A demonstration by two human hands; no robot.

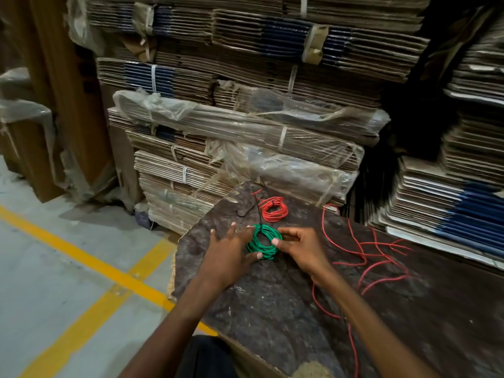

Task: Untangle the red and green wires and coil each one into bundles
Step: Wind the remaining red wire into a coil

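Green coil (pixel 263 242) on board between both hands' fingers (pixel 275 242), touching

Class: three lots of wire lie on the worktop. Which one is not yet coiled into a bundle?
The loose red wire sprawling at the right. The small red coil and the green coil, which both hands touch, are wound into rings.

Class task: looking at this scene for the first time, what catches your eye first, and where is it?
A bright green wire coil lies mid-table between the left hand and right hand. Behind it sits a red wire coil; loose red wire sprawls to the right.
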